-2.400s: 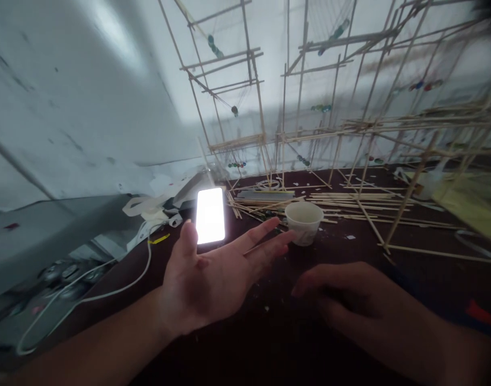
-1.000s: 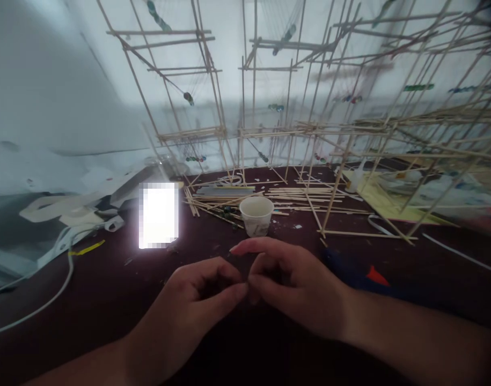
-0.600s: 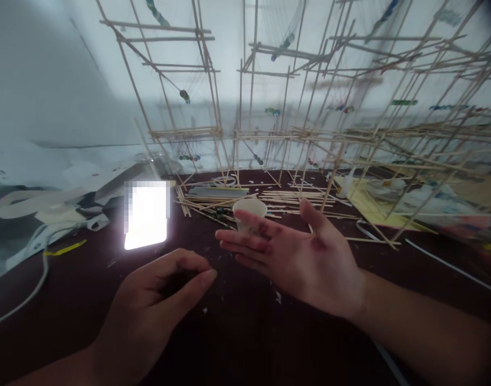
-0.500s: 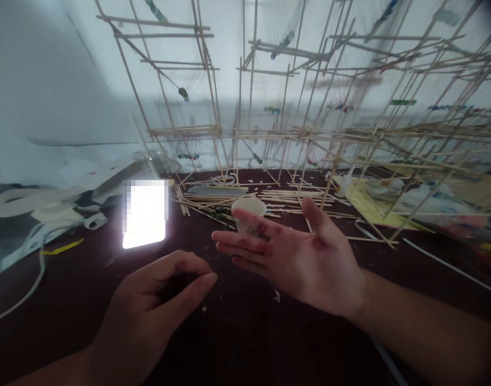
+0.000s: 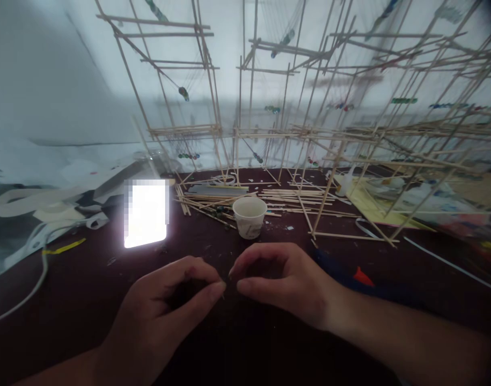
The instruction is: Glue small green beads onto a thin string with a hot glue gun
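Observation:
My left hand (image 5: 168,305) is low at centre-left, thumb and forefinger pinched on something too small to name; a tiny tip shows below the fingertips. Facing it, my right hand (image 5: 285,279) curves inward, with thumb and forefinger slightly apart and nothing visible between them. The fingertips of both hands are close together but do not touch. Just beyond them a white paper cup (image 5: 250,217) stands upright on the dark table (image 5: 213,343). Thin wooden sticks (image 5: 297,196) lie behind and beside the cup.
Stick frames (image 5: 240,107) with hanging strings of marbles rise across the back. A glowing screen (image 5: 146,214) stands left, near a white cable (image 5: 42,268). At right are a glue bottle (image 5: 344,185), yellow paper (image 5: 376,206) and a red item (image 5: 363,276) beside dark blue material.
My right hand has turned from an open palm into an inward curve and come down near my left hand, uncovering the cup. My left hand has shifted slightly right, still pinched.

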A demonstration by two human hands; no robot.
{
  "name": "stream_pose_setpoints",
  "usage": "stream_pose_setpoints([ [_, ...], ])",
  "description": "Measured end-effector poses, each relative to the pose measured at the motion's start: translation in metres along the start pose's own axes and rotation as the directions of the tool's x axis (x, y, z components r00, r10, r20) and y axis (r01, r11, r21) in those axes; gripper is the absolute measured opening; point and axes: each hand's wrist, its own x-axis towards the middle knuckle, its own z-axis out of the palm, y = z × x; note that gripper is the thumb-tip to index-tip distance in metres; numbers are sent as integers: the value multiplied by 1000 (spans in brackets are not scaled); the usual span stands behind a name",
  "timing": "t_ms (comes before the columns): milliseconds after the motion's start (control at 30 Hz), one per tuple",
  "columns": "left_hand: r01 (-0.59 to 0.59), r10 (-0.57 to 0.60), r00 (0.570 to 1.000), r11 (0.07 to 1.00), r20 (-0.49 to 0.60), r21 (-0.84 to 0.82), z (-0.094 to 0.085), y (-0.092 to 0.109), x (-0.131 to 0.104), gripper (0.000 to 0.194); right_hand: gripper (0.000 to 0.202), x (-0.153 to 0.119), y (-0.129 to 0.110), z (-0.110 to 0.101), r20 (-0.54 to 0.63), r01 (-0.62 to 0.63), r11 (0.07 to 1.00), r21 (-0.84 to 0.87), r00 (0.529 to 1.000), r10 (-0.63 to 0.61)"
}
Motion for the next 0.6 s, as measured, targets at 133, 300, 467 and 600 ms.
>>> stream_pose_setpoints([
  [133, 34, -33, 999, 999, 28, -19, 4, 2, -1, 23, 22, -4, -3, 0, 23, 106, 994, -23, 994, -105],
  [300, 161, -165, 986, 981, -28, -110, 10, 11, -3, 25, 21, -5, -4, 0, 25, 137, 991, -12, 990, -137],
  [467, 131, -127, 991, 986, 48, -100, 9, 7, -1, 22, 22, -3, -6, 2, 28, 62, 990, 126, 997, -66],
  [600, 182, -178, 983, 976, 47, -116, 10, 7, -2, 23, 22, -2, -5, 2, 25, 47, 987, 155, 998, -51],
])
